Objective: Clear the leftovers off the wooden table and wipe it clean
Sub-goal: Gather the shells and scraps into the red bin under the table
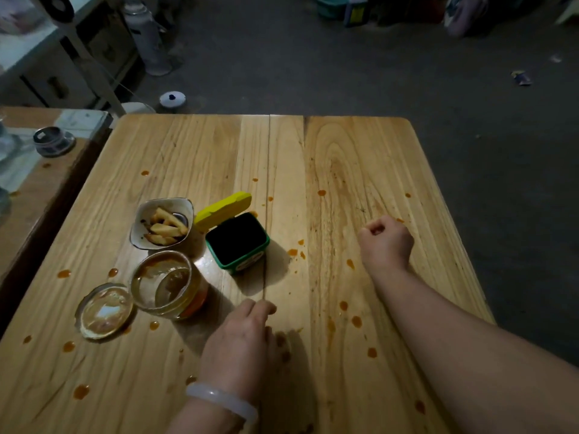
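The wooden table [203, 151] is dotted with orange sauce drops [293, 252]. On its left half stand a small bowl of fries [163, 223], a glass jar smeared with sauce [166, 285], its glass lid [105, 310] and a green box [237, 241] with its yellow lid flipped open. My left hand [242, 343], a pale bangle on the wrist, rests on the table just right of the jar, fingers curled down. My right hand [385, 241] sits as a fist on the right half. Neither hand holds anything I can see.
A second, darker table [37, 195] adjoins on the left with a small dark jar [53, 140] on it. White shelving [47, 57] and a tall bottle [147, 36] stand on the grey floor beyond the far edge. Clutter lines the far wall.
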Demonstrator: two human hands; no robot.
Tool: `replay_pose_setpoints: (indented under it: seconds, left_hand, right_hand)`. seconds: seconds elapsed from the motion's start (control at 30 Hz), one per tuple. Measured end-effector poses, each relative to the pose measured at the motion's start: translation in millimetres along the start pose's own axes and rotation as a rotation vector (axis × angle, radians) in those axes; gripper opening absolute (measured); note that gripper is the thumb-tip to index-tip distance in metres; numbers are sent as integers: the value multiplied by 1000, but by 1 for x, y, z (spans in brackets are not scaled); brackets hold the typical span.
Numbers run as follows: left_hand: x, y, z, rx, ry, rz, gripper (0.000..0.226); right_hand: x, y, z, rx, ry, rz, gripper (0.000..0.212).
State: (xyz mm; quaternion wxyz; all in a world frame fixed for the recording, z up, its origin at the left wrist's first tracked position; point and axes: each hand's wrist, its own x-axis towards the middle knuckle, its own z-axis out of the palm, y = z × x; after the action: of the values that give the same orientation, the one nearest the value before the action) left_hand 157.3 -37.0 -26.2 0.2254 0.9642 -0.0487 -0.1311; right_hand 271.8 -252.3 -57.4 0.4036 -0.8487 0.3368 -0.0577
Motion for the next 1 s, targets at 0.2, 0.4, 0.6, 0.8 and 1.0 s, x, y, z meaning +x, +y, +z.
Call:
replay_pose_setpoints:
  seconds: [0.2, 0.4, 0.6, 0.8, 1.0]
  left_hand:
    - [46, 19, 18, 26, 18, 21, 34]
    - [75, 25, 33, 100, -3, 11, 32]
    - [87, 24, 42, 172, -55, -11, 30]
    - [78, 24, 46, 181, -69, -8, 30]
    - [70, 25, 43, 94, -18, -19, 25]
  right_hand:
    - [50, -7, 14, -66, 8, -30, 32]
    - [84, 0, 26, -330, -38, -93, 24]
    - [97, -1, 31, -523, -77, -140, 19]
    - [83, 6, 22, -769, -227, -396, 24]
    - [67, 9, 22, -823, -315, -450, 28]
